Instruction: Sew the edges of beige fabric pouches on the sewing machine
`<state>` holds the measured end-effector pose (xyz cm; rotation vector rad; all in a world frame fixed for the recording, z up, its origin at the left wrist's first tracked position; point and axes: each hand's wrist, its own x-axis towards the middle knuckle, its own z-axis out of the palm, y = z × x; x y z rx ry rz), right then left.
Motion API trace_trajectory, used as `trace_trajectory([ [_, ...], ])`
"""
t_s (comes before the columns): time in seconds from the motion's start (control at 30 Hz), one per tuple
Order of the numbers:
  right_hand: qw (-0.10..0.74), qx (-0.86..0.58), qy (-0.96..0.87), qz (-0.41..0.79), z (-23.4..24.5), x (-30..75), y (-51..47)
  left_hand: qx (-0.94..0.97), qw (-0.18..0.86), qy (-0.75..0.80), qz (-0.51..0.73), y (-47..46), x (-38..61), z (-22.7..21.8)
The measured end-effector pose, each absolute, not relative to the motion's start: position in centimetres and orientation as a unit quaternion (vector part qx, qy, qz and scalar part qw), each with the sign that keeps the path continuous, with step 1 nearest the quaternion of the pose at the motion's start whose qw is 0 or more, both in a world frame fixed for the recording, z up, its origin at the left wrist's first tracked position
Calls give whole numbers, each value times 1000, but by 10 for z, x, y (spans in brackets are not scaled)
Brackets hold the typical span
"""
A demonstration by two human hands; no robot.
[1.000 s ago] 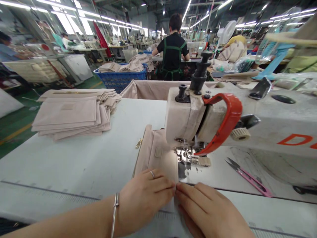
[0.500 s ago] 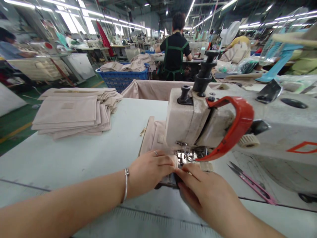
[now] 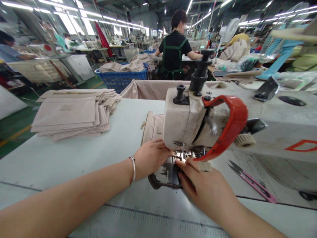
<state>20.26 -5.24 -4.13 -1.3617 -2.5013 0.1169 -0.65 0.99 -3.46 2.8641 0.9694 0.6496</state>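
Note:
A beige fabric pouch piece [image 3: 155,125] with a brass zipper pull [image 3: 143,125] and a small patch lies partly behind the head of a sewing machine [image 3: 178,119]. My left hand [image 3: 151,157], a ring and bracelet on it, presses the pouch's near edge with its fingers together, close to the presser foot [image 3: 184,154]. My right hand [image 3: 204,181] is at the front of the needle area, fingers curled together with their tips by the foot; anything pinched there is hidden. Below the hands shows the bare metal needle plate [image 3: 167,175].
A stack of beige pouch pieces [image 3: 66,114] lies on the table at left. Pink thread snips [image 3: 255,183] rest right of my right hand. A red guard [image 3: 232,122] arches over the machine front. Beyond stand a fabric-lined bin [image 3: 148,89], a blue basket [image 3: 121,77] and a seated co-worker [image 3: 174,49].
The pouch piece has moved away from me along the machine, and my left hand has gone forward with it. More of the needle plate shows. My right hand has barely shifted.

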Motion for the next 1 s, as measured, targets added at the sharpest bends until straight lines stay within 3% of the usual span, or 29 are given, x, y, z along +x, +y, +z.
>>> trace_trajectory([
  [0.47,164,-463,-870,50,-40,202,-53,905,50,376,191,7,-4,-33],
  [0.6,186,-434,-880,57,-41,208,-54,877,113,450,122,-9,3,-12],
  [0.77,210,-390,-895,52,-41,216,-56,889,212,395,94,-48,-2,6],
  [1.0,214,-361,-906,49,-39,216,-61,905,126,390,109,-105,2,-13],
])
